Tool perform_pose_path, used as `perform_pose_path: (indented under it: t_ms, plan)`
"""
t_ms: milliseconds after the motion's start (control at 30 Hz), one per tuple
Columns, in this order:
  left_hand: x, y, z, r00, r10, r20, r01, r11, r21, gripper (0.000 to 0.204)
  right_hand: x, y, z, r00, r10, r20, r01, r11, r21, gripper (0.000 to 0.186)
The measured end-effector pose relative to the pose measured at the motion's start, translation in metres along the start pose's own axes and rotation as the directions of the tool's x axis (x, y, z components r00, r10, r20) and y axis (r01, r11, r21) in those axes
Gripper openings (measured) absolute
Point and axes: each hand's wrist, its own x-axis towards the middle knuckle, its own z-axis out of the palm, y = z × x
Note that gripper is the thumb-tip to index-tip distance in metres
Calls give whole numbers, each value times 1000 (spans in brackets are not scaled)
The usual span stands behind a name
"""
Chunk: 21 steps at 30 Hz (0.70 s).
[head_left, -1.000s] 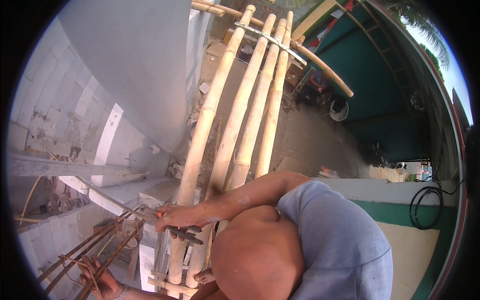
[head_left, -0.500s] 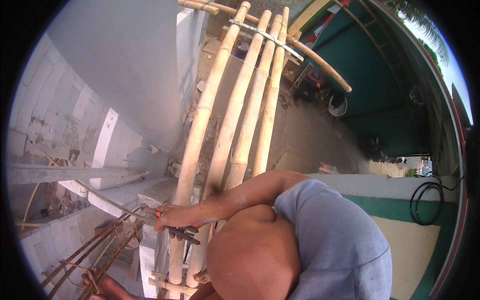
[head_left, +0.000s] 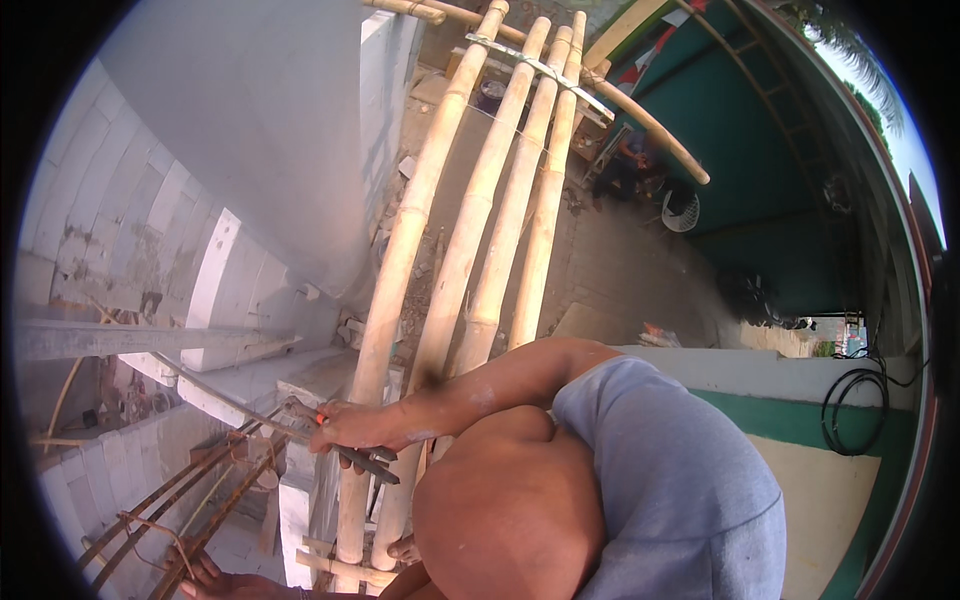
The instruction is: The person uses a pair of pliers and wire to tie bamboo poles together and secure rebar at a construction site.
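My right hand [head_left: 348, 428] is closed around pliers [head_left: 372, 466] whose dark handles stick out below the fingers, with a bit of orange by the knuckles. The pliers' head meets the upper end of a rusty rebar cage [head_left: 195, 485], where a long thin rod [head_left: 215, 402] also crosses. Low at the left, my left hand [head_left: 225, 584] is spread beside the cage's lower bars, close to a bent rebar stirrup [head_left: 150, 528]. It appears to hold nothing.
Several long bamboo poles [head_left: 462, 215] form a platform, tied by a cross strip [head_left: 540, 70]. A pale block wall [head_left: 130, 200] stands left, a grey column beside it. Far below, a person [head_left: 632, 160] sits near a white chair [head_left: 680, 208]. Coiled black cable [head_left: 853, 410] hangs right.
My left hand has come down off the lower bars and its fingers have spread. My right hand stays at the cage's upper end with the pliers.
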Motion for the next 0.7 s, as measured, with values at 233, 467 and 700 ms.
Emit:
perform_pose_path:
  t_ms: [233, 467, 700]
  plan:
    - [-13, 21, 19, 894, 447, 15, -370, 720, 587, 44, -1, 2, -1, 1000, 15, -4, -15, 1000, 7, 56]
    - [-11, 22, 17, 855, 518, 14, -416, 670, 615, 50, 5, 4, -1, 998, -14, -54, 15, 999, 29, 43]
    - [-16, 21, 9, 964, 249, -95, -163, 834, 528, 42, -5, 0, -6, 999, 12, -37, -11, 999, 41, 45]
